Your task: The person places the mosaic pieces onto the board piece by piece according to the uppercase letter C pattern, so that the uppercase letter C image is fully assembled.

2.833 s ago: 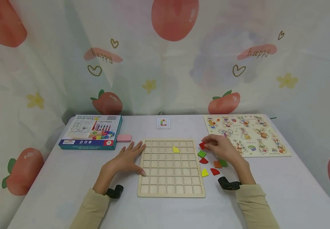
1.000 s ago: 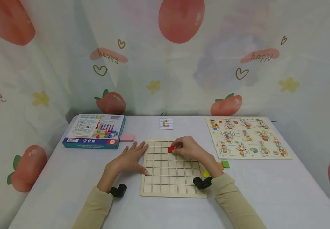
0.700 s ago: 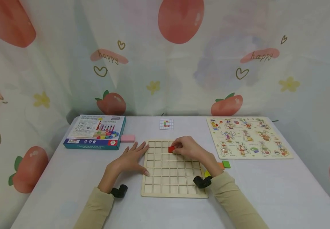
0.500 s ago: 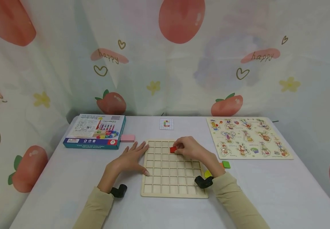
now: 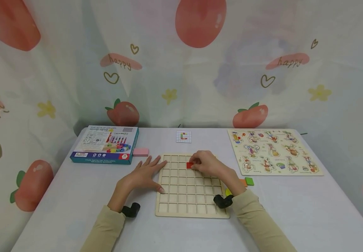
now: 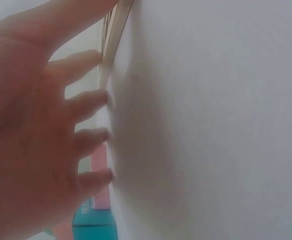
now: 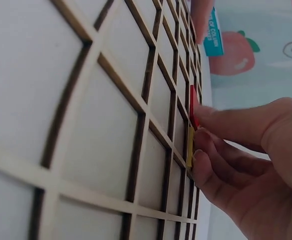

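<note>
My left hand (image 5: 140,176) lies with fingers spread at the left edge of the wooden grid board (image 5: 191,215), its thumb and a fingertip touching the rim. Over the upper part of the board, my right hand (image 5: 208,163) pinches a red square tile (image 5: 189,165) between thumb and finger. The tile sits low at a cell in the second row. Beside it in the right wrist view, a yellow tile (image 7: 189,147) rests in the board; in the head view my right hand covers it.
Loose tiles lie right of the board, partly behind my right forearm: green (image 5: 249,181), orange (image 5: 242,182), yellow (image 5: 228,192). Behind stand a small pattern card (image 5: 183,137), an animal puzzle board (image 5: 276,164), a boxed toy (image 5: 104,145) and a pink block (image 5: 141,152).
My right hand has carried the red tile from the loose pieces on the right to the board, then shifted it slightly and lowered it at a cell. My left hand stays at the board's edge.
</note>
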### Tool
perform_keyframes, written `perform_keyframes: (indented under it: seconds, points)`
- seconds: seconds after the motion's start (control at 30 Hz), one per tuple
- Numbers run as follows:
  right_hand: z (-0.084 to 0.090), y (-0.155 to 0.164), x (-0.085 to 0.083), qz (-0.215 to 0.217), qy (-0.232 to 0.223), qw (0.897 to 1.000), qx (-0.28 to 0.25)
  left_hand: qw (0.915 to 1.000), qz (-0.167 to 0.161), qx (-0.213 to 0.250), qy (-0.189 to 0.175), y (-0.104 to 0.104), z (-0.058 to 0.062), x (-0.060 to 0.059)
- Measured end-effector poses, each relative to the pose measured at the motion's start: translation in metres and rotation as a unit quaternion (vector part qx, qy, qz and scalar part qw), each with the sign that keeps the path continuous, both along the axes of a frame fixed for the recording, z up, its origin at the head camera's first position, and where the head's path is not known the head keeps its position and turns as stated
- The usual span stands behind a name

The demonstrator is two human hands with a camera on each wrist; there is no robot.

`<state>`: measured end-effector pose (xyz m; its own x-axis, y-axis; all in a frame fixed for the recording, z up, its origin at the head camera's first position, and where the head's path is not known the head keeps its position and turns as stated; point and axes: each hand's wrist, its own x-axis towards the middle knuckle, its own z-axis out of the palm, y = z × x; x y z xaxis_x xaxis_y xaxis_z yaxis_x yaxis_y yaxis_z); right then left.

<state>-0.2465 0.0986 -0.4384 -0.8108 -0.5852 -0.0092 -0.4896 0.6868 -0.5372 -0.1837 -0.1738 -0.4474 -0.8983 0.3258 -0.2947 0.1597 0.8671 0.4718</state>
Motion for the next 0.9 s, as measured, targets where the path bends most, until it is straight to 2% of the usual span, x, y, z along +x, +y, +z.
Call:
perform_keyframes:
  seconds: [0.2,0.43,0.6,0.9]
  points:
    - [-0.001,0.000,0.002,0.006,0.007,1.000,0.005,1.0000,-0.003,-0.004,-0.003,0.001,0.004,0.001]
    - [-0.001,0.007,0.006,0.014,0.033,0.999,-0.011,0.9999,-0.003,-0.016,-0.005,0.001,0.003,0.001]
    - [0.002,0.024,0.014,0.012,0.055,0.998,-0.024,0.9998,-0.003,-0.020,-0.003,0.003,0.004,0.003]
    - [0.001,0.062,0.024,0.003,0.052,0.998,-0.028,0.9995,-0.001,-0.031,-0.006,0.005,0.004,0.005]
